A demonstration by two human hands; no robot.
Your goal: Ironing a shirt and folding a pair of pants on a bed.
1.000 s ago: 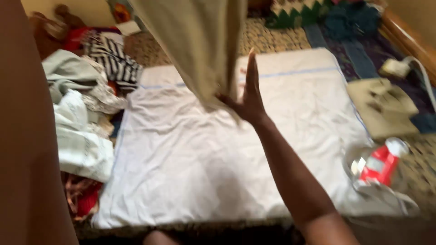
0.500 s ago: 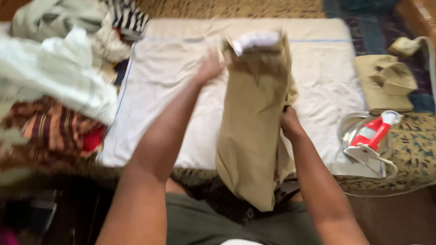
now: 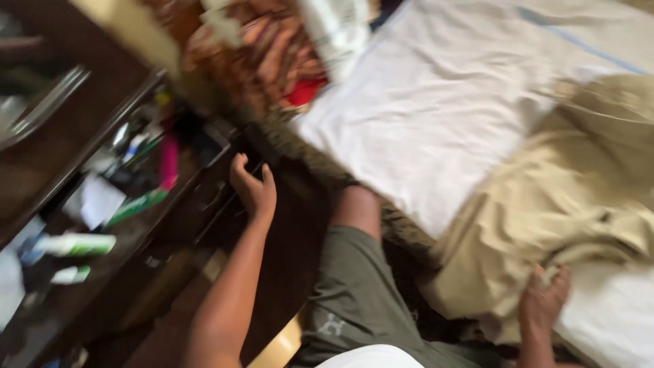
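White sheet [image 3: 436, 129] covered the bed; tan trousers [image 3: 579, 204] lay crumpled across its near right part, long axis running away from me. My right hand [image 3: 543, 303] gripped their near edge, fingers closed in the cloth. My left hand [image 3: 253, 187], half-open and empty, reached left toward the dark cabinet [image 3: 102, 225], well apart.

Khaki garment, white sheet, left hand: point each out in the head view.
khaki garment [image 3: 572, 204], head view, on its crumpled middle.
white sheet [image 3: 436, 116], head view, on a bare stretch.
left hand [image 3: 253, 187], head view, on the back of the hand.
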